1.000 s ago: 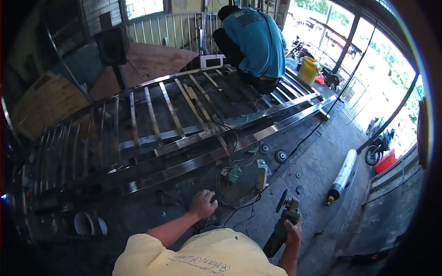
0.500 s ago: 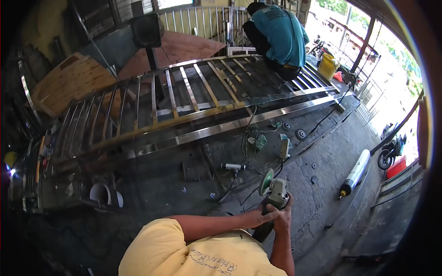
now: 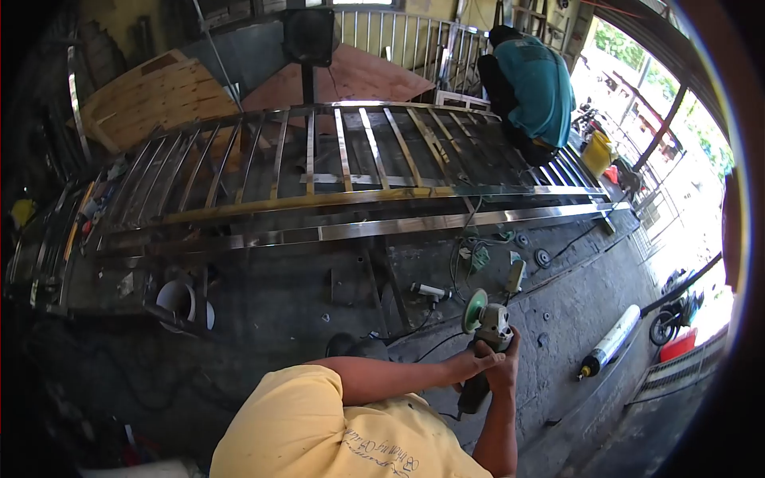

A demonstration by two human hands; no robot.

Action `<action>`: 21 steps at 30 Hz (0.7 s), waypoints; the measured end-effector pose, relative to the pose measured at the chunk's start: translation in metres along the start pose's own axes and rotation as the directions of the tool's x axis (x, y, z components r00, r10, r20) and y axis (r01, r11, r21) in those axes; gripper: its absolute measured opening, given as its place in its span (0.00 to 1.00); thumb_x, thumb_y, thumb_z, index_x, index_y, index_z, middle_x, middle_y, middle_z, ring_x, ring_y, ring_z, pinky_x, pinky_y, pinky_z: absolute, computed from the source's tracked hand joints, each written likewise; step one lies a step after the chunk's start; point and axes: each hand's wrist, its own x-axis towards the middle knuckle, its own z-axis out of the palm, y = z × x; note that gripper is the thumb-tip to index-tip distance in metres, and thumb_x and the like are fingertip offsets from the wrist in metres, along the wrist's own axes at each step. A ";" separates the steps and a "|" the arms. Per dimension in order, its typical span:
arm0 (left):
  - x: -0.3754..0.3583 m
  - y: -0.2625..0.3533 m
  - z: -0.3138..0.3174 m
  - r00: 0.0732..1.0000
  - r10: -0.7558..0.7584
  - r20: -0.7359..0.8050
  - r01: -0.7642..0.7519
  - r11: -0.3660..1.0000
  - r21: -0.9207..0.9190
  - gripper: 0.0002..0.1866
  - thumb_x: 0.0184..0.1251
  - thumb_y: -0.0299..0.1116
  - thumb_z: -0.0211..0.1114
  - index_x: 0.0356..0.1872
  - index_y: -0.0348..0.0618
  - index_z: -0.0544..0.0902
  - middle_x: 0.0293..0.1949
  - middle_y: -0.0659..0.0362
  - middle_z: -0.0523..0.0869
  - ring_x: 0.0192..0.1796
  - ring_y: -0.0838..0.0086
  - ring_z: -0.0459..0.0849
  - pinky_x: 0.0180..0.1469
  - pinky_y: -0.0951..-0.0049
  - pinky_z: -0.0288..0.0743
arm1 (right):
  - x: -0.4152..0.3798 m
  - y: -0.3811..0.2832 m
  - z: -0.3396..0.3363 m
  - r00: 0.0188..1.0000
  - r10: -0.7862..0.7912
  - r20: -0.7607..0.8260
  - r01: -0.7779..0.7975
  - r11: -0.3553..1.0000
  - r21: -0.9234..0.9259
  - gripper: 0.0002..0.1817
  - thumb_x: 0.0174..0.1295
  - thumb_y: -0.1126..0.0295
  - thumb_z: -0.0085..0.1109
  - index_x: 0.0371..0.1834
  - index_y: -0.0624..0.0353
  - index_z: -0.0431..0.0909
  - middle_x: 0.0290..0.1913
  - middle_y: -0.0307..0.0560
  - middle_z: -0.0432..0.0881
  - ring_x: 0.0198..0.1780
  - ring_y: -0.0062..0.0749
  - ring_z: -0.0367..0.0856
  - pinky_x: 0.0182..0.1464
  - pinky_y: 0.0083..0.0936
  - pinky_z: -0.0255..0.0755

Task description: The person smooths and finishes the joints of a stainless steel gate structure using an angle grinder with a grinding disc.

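Note:
Both of my hands are wrapped round an angle grinder (image 3: 496, 328) held upright in front of my body. Its round green disc (image 3: 475, 311) sits at the top left of the tool head. My left hand (image 3: 472, 364) grips the dark body from the left, below the head. On the other side, my right hand (image 3: 505, 362) closes round it, its fingers partly hidden. Beyond the grinder lies a long metal railing frame (image 3: 370, 195) with several bars, apart from the disc. A loose shiny metal tube (image 3: 351, 231) runs along its near side.
A co-worker in a blue-green shirt (image 3: 535, 88) crouches at the railing's far right. Nearby are a white-handled tool (image 3: 430, 291), a cable (image 3: 458, 275) and a small flat disc (image 3: 543, 257). A gas cylinder (image 3: 612, 338) lies at right; a white pipe (image 3: 175, 301) stands at left.
My view has turned left, so the railing and co-worker appear shifted to the right. Both hands keep their hold on the grinder, which sits slightly further right in view.

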 end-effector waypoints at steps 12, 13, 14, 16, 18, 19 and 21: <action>0.083 0.076 -0.159 0.993 0.096 0.065 -0.055 0.883 -0.467 0.47 0.69 0.73 0.60 0.80 0.57 0.63 0.74 0.57 0.73 0.74 0.53 0.75 0.66 0.35 0.74 | 0.192 -0.075 0.110 0.986 0.108 0.129 0.026 0.660 -0.751 0.54 0.50 0.50 0.85 0.75 0.62 0.63 0.52 0.65 0.89 0.56 0.56 0.90 0.56 0.42 0.82; 0.079 0.088 -0.171 0.996 0.087 0.033 -0.056 0.843 -0.535 0.43 0.70 0.71 0.61 0.78 0.57 0.67 0.72 0.59 0.74 0.71 0.56 0.77 0.64 0.37 0.77 | 0.209 -0.078 0.124 0.983 0.119 0.140 0.034 0.630 -0.776 0.54 0.50 0.49 0.85 0.75 0.62 0.63 0.52 0.66 0.89 0.56 0.58 0.90 0.56 0.42 0.82; 0.080 0.090 -0.184 0.997 0.072 0.031 -0.042 0.828 -0.559 0.44 0.68 0.72 0.62 0.77 0.58 0.67 0.70 0.59 0.75 0.69 0.57 0.79 0.62 0.39 0.79 | 0.222 -0.077 0.136 0.980 0.130 0.152 0.045 0.596 -0.802 0.55 0.50 0.49 0.85 0.75 0.63 0.64 0.53 0.67 0.88 0.56 0.59 0.89 0.56 0.43 0.82; 0.087 0.096 -0.212 0.998 0.055 0.019 -0.032 0.790 -0.613 0.44 0.64 0.74 0.65 0.75 0.60 0.69 0.68 0.59 0.76 0.64 0.59 0.81 0.60 0.44 0.81 | 0.246 -0.071 0.155 0.958 0.159 0.238 0.103 0.582 -0.807 0.55 0.49 0.48 0.85 0.75 0.63 0.63 0.52 0.68 0.88 0.56 0.59 0.90 0.56 0.43 0.82; 0.080 0.094 -0.232 1.000 0.007 -0.003 -0.007 0.765 -0.644 0.43 0.63 0.73 0.66 0.74 0.60 0.71 0.67 0.59 0.77 0.64 0.59 0.81 0.59 0.43 0.82 | 0.258 -0.067 0.178 0.942 0.200 0.271 0.105 0.588 -0.802 0.56 0.49 0.47 0.85 0.75 0.63 0.63 0.51 0.68 0.89 0.56 0.60 0.89 0.56 0.43 0.82; 0.074 0.092 -0.239 1.000 -0.025 -0.015 0.009 0.752 -0.659 0.43 0.63 0.72 0.67 0.73 0.60 0.71 0.67 0.59 0.77 0.64 0.59 0.81 0.58 0.43 0.82 | 0.256 -0.067 0.191 0.938 0.228 0.260 0.075 0.601 -0.796 0.56 0.49 0.47 0.85 0.75 0.63 0.64 0.51 0.68 0.89 0.56 0.60 0.89 0.56 0.44 0.82; 0.056 0.088 -0.253 0.994 -0.102 0.038 0.103 0.765 -0.636 0.39 0.67 0.69 0.64 0.72 0.59 0.73 0.63 0.60 0.80 0.66 0.62 0.80 0.58 0.46 0.83 | 0.248 -0.065 0.208 0.933 0.277 0.229 0.011 0.615 -0.788 0.56 0.49 0.46 0.85 0.75 0.63 0.64 0.49 0.68 0.89 0.55 0.61 0.90 0.56 0.43 0.82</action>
